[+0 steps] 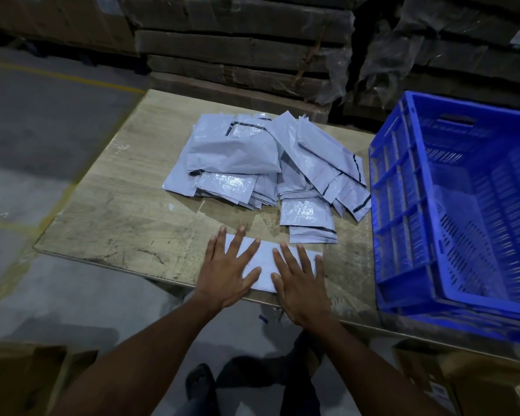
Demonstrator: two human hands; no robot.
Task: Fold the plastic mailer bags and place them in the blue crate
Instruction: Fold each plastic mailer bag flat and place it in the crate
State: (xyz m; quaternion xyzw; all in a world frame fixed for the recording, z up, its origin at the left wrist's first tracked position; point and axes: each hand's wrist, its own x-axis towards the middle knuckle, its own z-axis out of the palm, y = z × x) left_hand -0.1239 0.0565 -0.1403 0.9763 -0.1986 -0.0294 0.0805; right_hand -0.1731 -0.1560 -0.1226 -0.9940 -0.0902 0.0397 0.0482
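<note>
Folding step in hand. Left hand (222, 273) and right hand (300, 283) lie flat, fingers spread, grip released, pressing one mailer bag (264, 262) onto the near edge of the bench (117, 211). Pile of bags (261, 163) sits just beyond. Blue crate (457, 211) stands at right, seemingly empty. Next, probably: fold the bag over, crease, carry it right into the crate.

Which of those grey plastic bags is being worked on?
The flat grey plastic mailer bag at the table's near edge, apart from the pile, under both hands.
</note>
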